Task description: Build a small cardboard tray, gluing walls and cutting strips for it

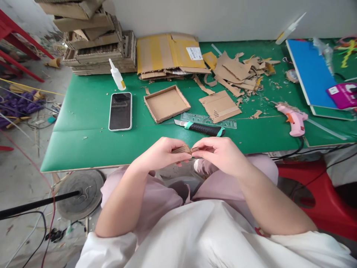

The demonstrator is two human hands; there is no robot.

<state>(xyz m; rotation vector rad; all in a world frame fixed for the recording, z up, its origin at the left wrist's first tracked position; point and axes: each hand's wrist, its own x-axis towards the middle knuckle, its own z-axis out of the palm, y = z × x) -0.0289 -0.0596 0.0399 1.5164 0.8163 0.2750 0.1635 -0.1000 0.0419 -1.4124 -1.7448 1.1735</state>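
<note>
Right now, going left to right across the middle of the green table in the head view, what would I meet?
White-edged phone → shallow cardboard tray → flat cardboard piece → pink glue gun → purple object at the right edge.

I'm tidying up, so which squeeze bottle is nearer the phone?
The left bottle, just behind the phone; the right bottle is by the blue board.

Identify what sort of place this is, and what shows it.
Probably a small cardboard-craft workshop: a pink plastic glue gun, a black-and-teal utility knife and torn brown cardboard scraps lie on a green-topped worktable.
</note>
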